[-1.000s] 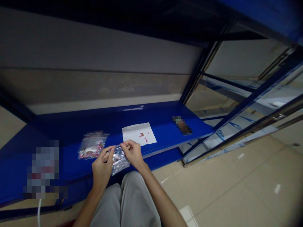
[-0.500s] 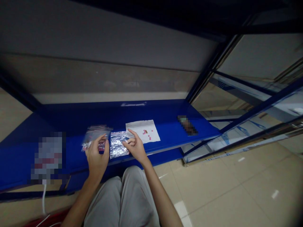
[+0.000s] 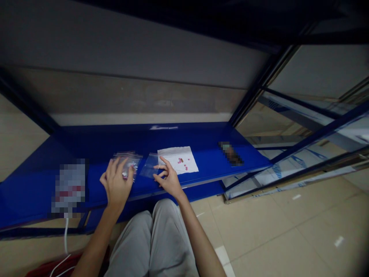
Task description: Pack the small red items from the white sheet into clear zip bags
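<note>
My left hand (image 3: 117, 182) is over a small pile of clear zip bags (image 3: 134, 157), its fingers spread and bent. Shiny highlights and some pink-red bits show in the pile beside the thumb; the fingers partly cover it. A single clear zip bag (image 3: 148, 166) lies flat on the blue shelf (image 3: 198, 132), to the right of the pile. My right hand (image 3: 170, 179) is at this bag's right edge with fingers apart; whether the fingertips touch it I cannot tell. Just beyond that hand, a white paper sheet (image 3: 191, 154) carries several small pink pieces (image 3: 180, 161).
At the left is a blurred-out white item (image 3: 69, 184) with a white cable (image 3: 66, 234) hanging down. A blurred dark object (image 3: 231, 154) lies toward the shelf's right end. Blue frame posts (image 3: 250, 96) rise at the sides, and my knees (image 3: 167, 231) are close under the front edge.
The shiny, crinkled bag between my hands is no longer there; a flat clear bag shows in that place, and shine appears in the left pile. My left hand's fingers have spread wider.
</note>
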Motion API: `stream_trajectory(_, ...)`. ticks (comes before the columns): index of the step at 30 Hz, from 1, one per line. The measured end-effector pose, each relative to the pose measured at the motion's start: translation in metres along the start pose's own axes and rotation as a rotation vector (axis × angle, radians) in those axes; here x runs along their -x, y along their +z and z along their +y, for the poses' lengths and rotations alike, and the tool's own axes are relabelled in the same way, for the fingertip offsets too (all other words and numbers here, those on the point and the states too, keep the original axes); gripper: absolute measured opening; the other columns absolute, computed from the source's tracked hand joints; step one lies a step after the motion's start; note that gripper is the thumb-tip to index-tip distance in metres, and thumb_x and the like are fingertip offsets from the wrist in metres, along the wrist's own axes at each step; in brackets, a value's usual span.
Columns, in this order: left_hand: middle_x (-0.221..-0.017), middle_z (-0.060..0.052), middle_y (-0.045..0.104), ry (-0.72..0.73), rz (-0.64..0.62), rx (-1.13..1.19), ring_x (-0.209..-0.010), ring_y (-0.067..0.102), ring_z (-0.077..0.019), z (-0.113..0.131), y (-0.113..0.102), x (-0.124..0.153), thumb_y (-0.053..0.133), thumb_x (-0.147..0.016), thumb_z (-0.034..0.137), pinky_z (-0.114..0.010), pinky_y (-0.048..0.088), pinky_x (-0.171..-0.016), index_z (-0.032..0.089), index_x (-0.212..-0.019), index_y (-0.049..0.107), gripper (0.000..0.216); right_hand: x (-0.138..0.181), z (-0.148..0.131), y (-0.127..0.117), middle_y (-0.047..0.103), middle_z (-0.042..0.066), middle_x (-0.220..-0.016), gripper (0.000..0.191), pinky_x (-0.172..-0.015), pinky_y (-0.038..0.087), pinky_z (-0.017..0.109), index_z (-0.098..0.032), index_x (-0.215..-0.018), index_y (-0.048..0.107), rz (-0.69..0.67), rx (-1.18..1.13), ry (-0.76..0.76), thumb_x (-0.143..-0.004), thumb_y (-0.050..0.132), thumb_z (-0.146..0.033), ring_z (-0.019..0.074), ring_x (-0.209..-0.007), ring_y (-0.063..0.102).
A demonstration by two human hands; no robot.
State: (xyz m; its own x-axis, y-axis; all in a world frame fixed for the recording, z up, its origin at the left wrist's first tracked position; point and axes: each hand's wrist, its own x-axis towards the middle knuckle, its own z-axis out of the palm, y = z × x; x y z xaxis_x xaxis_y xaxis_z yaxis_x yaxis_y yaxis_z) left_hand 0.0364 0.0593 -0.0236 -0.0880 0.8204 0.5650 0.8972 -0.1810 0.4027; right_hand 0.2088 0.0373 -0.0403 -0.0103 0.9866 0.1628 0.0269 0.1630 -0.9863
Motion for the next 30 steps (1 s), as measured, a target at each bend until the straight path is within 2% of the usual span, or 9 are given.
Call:
stream_trajectory(5, -0.128, -0.014, 0.047, 0.033, -0.136, -0.056, -0.126, 0.030, -0.0286, -0.015, 0.012, 0.001, 0.038, -0.085, 0.036, -0.043, 0.021, -0.096, 0.017, -0.119, 0.051, 0.040, -0.003, -0.001, 0.006, 0.060, 0.004, -0.106, 0.055, -0.044, 0.045, 0.016, -0.028, -0.127, 0.035, 0.023, 0.147, -0.053, -0.076, 0.051, -0.016, 0.0057, -0.051, 0.057)
stream_trajectory(9, -0.129, -0.015, 0.046, 0.024, -0.106, -0.058, -0.127, 0.028, -0.0284, -0.016, 0.016, 0.004, 0.037, -0.086, 0.035, -0.043, 0.019, -0.098, 0.015, -0.121, 0.049, 0.043, -0.011, 0.000, 0.011, 0.061, 0.003, -0.105, 0.052, -0.053, 0.048, 0.019, -0.025, -0.126, 0.038, 0.059, 0.252, -0.116, -0.077, 0.047, -0.012, 0.0057, -0.051, 0.054)
stream_trajectory(14, -0.128, -0.017, 0.046, -0.019, -0.081, -0.074, -0.127, 0.028, -0.0280, -0.014, 0.015, 0.005, 0.036, -0.086, 0.035, -0.043, 0.020, -0.098, 0.013, -0.120, 0.050, 0.042, -0.013, -0.012, 0.005, 0.053, 0.008, -0.117, 0.046, -0.061, 0.049, 0.023, -0.021, -0.123, 0.045, 0.114, 0.379, -0.170, -0.077, 0.053, -0.020, 0.0047, -0.050, 0.052)
stream_trajectory(19, -0.127, -0.016, 0.047, -0.027, -0.087, -0.098, -0.126, 0.031, -0.0281, -0.015, 0.015, 0.005, 0.037, -0.086, 0.036, -0.043, 0.021, -0.098, 0.013, -0.118, 0.051, 0.041, 0.006, -0.028, -0.011, 0.056, 0.007, -0.108, 0.025, -0.054, 0.047, 0.021, -0.021, -0.103, 0.061, 0.064, 0.391, -0.207, -0.081, 0.051, -0.025, 0.0053, -0.051, 0.050)
stream_trajectory(21, -0.126, -0.016, 0.048, -0.028, -0.089, -0.103, -0.125, 0.031, -0.0281, -0.015, 0.015, 0.005, 0.037, -0.086, 0.036, -0.043, 0.021, -0.098, 0.014, -0.118, 0.051, 0.041, 0.015, -0.031, -0.019, 0.059, 0.006, -0.101, 0.021, -0.053, 0.046, 0.021, -0.021, -0.097, 0.063, 0.100, 0.446, -0.210, -0.080, 0.051, -0.026, 0.0058, -0.050, 0.048)
stream_trajectory(23, -0.126, -0.016, 0.048, -0.030, -0.096, -0.107, -0.125, 0.031, -0.0283, -0.016, 0.016, 0.004, 0.036, -0.086, 0.036, -0.043, 0.021, -0.098, 0.014, -0.118, 0.051, 0.041, 0.023, -0.033, -0.033, 0.060, 0.004, -0.096, 0.021, -0.053, 0.044, 0.022, -0.021, -0.094, 0.064, 0.202, 0.559, -0.207, -0.079, 0.052, -0.028, 0.0061, -0.048, 0.045)
stream_trajectory(25, -0.126, -0.016, 0.048, -0.032, -0.103, -0.115, -0.125, 0.032, -0.0285, -0.016, 0.016, 0.004, 0.036, -0.086, 0.036, -0.043, 0.021, -0.098, 0.014, -0.117, 0.052, 0.041, 0.028, -0.034, -0.058, 0.060, 0.004, -0.093, 0.025, -0.055, 0.043, 0.023, -0.021, -0.097, 0.063, 0.369, 0.713, -0.188, -0.076, 0.055, -0.031, 0.0076, -0.049, 0.044)
stream_trajectory(27, -0.126, -0.016, 0.048, -0.027, -0.107, -0.129, -0.124, 0.032, -0.0288, -0.016, 0.016, 0.004, 0.036, -0.086, 0.035, -0.044, 0.022, -0.097, 0.014, -0.116, 0.052, 0.041, 0.031, -0.033, -0.096, 0.059, 0.004, -0.088, 0.034, -0.057, 0.042, 0.025, -0.020, -0.104, 0.061, 0.617, 0.855, -0.164, -0.074, 0.054, -0.035, 0.0102, -0.054, 0.046)
stream_trajectory(30, -0.125, -0.016, 0.049, -0.009, -0.103, -0.143, -0.124, 0.032, -0.0292, -0.016, 0.016, 0.004, 0.037, -0.086, 0.035, -0.044, 0.022, -0.097, 0.013, -0.116, 0.052, 0.040, 0.035, -0.026, -0.164, 0.057, 0.007, -0.092, 0.050, -0.066, 0.042, 0.030, -0.016, -0.112, 0.054, 0.971, 1.007, -0.098, -0.068, 0.058, -0.039, 0.0153, -0.064, 0.050)
